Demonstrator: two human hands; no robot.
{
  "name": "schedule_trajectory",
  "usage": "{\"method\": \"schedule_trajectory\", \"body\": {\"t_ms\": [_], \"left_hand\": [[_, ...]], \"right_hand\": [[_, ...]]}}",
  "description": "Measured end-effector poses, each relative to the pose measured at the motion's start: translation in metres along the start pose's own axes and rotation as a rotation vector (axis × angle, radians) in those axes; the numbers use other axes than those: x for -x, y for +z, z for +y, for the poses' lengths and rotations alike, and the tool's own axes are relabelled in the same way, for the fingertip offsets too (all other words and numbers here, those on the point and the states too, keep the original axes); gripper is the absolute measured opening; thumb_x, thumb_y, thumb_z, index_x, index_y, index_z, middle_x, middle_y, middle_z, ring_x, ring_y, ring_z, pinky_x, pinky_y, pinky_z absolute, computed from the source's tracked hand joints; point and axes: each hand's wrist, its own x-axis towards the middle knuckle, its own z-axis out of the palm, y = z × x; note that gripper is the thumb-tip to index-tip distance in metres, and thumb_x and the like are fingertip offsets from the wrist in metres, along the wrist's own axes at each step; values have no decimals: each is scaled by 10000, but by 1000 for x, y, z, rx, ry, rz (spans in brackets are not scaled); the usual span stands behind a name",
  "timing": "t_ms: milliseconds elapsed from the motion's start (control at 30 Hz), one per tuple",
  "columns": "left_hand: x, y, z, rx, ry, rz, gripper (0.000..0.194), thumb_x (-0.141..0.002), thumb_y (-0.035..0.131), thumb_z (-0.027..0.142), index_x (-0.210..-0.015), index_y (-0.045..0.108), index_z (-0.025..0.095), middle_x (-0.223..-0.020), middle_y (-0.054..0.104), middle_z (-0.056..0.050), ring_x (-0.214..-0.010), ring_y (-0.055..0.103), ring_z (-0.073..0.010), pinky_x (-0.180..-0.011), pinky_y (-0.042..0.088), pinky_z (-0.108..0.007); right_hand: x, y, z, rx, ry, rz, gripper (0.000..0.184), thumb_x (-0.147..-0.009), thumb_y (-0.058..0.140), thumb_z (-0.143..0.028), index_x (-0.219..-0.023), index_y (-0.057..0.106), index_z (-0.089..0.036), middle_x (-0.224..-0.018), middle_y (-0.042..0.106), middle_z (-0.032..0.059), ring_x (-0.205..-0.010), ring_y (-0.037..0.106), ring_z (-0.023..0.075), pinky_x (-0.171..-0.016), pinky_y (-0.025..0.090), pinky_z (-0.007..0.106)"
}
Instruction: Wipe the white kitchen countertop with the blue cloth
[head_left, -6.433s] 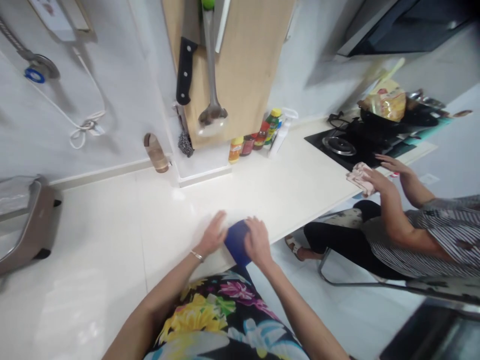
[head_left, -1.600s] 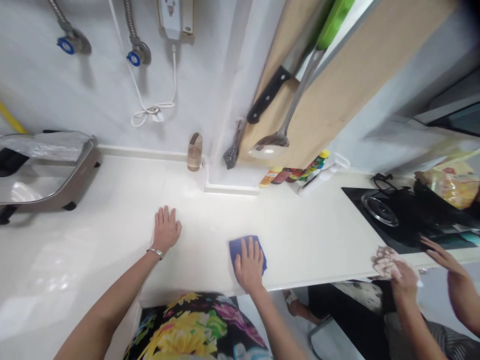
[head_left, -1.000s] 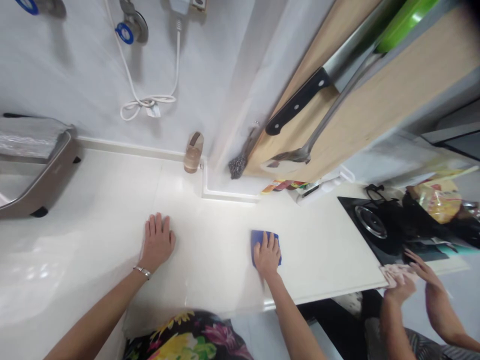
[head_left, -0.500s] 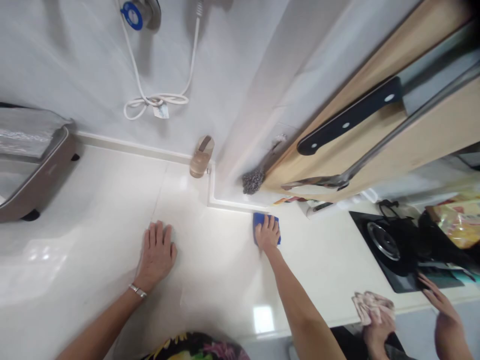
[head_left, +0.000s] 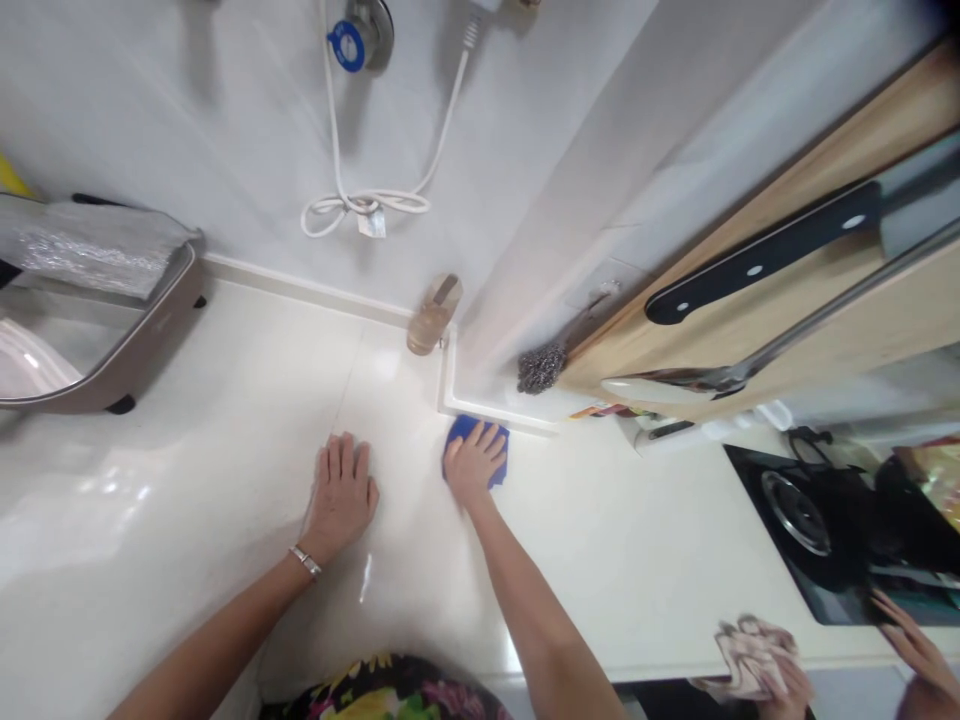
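My left hand (head_left: 343, 500) lies flat on the white countertop (head_left: 247, 400), fingers stretched out and holding nothing. A metal band circles that wrist. My right hand (head_left: 474, 462) presses a blue cloth (head_left: 459, 428) onto the counter beside the raised ledge at the wall corner. Its fingers are spread over the cloth, which shows round the edges of the hand. Behind the cloth, a small brownish bottle-like container (head_left: 433, 318) stands against the wall at the corner.
At the left is a brown-rimmed appliance (head_left: 161, 340) with a plastic-wrapped item. A knife (head_left: 765, 260), a long-handled utensil and a steel scrubber (head_left: 541, 368) hang right. Near the black stove (head_left: 787, 520), another person's hand holds a patterned cloth (head_left: 750, 650). A knotted white cord (head_left: 367, 203) hangs above.
My right hand has slid the blue cloth left along the ledge toward the corner. My left hand stays flat on the counter. The view has shifted; the other person's cloth has moved slightly.
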Motion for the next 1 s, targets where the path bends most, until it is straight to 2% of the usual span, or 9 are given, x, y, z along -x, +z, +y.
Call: {"method": "schedule_trajectory", "body": {"t_ms": [133,233,367,467,633,767,900,1000], "left_hand": [[1,0,0,-59,9,28,583,-924,453,249,-1455,457,9,-1627,237,-249,-1532,88,-417,-1222,199,-623],[3,2,-2,-68,22,56,575,-923,466,257,-1448,470,23,-1620,270,-239,-1529,133,-410,-1222,209,-615],[3,6,-9,-54,40,95,527,-942,436,250,-1426,500,51,-1593,329,-240,-1526,171,-394,-1200,258,-620],[3,7,-12,-35,43,101,495,-956,406,232,-1407,520,65,-1571,373,-240,-1521,211,-373,-1193,286,-604],[5,8,-13,-26,40,79,494,-954,392,218,-1403,523,56,-1564,383,-244,-1518,225,-367,-1208,270,-586],[5,2,-19,-1,51,-5,497,-945,392,224,-1395,537,71,-1568,386,-229,-1509,264,-348,-1219,257,-569],[20,-23,-49,-38,117,-91,506,-966,342,278,-1395,545,105,-1559,416,-196,-1495,299,-343,-1222,236,-570],[54,-52,-85,-129,-20,-8,532,-962,355,329,-1397,532,80,-1569,374,-234,-1508,231,-394,-1197,235,-615]], "right_hand": [[16,-7,-36,19,-92,-75,675,-937,345,-316,-1535,294,-6,-1602,216,303,-1474,211,475,-1094,237,747],[28,-17,-49,-1,-255,-127,678,-948,374,-340,-1547,287,-36,-1629,188,254,-1496,172,450,-1143,220,688],[51,-30,-44,-86,-579,-197,661,-972,387,-403,-1564,291,-124,-1658,181,158,-1524,123,383,-1204,176,589],[75,-38,-27,-155,-715,-220,657,-979,397,-424,-1567,290,-152,-1660,193,132,-1531,108,354,-1225,145,554],[116,-54,24,-238,-864,-226,652,-962,440,-397,-1561,308,-177,-1663,198,107,-1535,100,331,-1234,151,545],[143,-72,84,-249,-945,-225,662,-949,451,-349,-1569,283,-190,-1668,181,93,-1542,85,309,-1234,181,553],[160,-85,164,-232,-957,-233,672,-952,455,-358,-1577,258,-215,-1672,166,77,-1544,96,303,-1225,228,559],[166,-91,234,-189,-917,-219,655,-970,438,-367,-1580,249,-223,-1670,176,78,-1542,111,305,-1214,261,556]]}}
